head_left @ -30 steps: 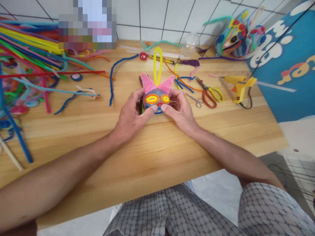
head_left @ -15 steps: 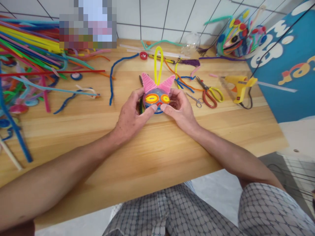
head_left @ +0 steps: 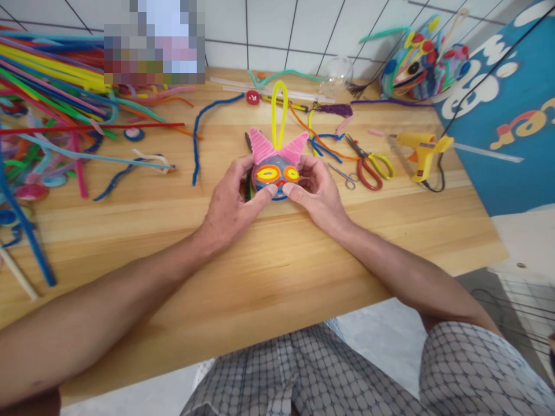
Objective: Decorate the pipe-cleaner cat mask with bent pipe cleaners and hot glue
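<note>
Between both hands is a round cat-face ornament point(head_left: 276, 163) with pink pointed ears, yellow eyes ringed in orange and a small red mouth. A tall yellow pipe-cleaner loop point(head_left: 274, 115) rises from its top. My left hand point(head_left: 234, 199) grips the left side, thumb pressed near the mouth, fingers curled behind. Opposite it, my right hand point(head_left: 318, 190) holds the right side, its thumb also on the front near the mouth. The ornament's back and some fingertips are hidden.
Many coloured pipe cleaners point(head_left: 56, 63) cover the table's left. Red-and-yellow scissors point(head_left: 370, 167), small metal scissors point(head_left: 346, 176) and a yellow glue gun point(head_left: 422, 153) lie to the right. A clear ball point(head_left: 338, 74) and a colourful fish-like craft point(head_left: 411, 69) stand at the back.
</note>
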Demonstrator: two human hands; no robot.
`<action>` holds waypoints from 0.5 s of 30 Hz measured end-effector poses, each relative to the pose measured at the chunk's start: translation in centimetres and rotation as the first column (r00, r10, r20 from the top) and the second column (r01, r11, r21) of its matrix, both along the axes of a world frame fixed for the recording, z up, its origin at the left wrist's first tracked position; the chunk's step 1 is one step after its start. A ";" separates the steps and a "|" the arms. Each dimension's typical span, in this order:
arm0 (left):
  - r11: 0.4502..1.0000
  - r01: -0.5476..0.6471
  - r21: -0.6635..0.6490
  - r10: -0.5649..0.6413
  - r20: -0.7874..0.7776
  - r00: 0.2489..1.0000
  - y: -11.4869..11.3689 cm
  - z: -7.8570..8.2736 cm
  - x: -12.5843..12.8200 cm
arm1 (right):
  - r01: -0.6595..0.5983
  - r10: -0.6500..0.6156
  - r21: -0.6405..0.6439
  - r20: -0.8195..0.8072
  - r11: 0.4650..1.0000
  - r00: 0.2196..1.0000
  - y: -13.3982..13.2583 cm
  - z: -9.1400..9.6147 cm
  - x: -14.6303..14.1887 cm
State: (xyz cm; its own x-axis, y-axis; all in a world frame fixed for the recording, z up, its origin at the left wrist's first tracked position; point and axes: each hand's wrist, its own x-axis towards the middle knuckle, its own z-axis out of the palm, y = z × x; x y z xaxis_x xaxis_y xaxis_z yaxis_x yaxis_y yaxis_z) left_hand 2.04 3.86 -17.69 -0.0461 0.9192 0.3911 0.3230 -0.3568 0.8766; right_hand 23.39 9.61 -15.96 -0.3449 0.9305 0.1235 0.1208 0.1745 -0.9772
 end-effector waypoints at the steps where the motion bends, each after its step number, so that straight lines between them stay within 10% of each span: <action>1: 1.000 0.002 -0.003 -0.002 0.001 1.000 0.0 0.0 0.0 | 0.000 0.000 0.000 -0.005 1.000 1.000 0.0 0.0 0.0; 15: 0.999 -0.021 -0.028 0.021 -0.007 1.000 0.0 0.2 0.0 | -0.013 0.013 0.003 0.012 1.000 1.000 0.0 0.0 0.0</action>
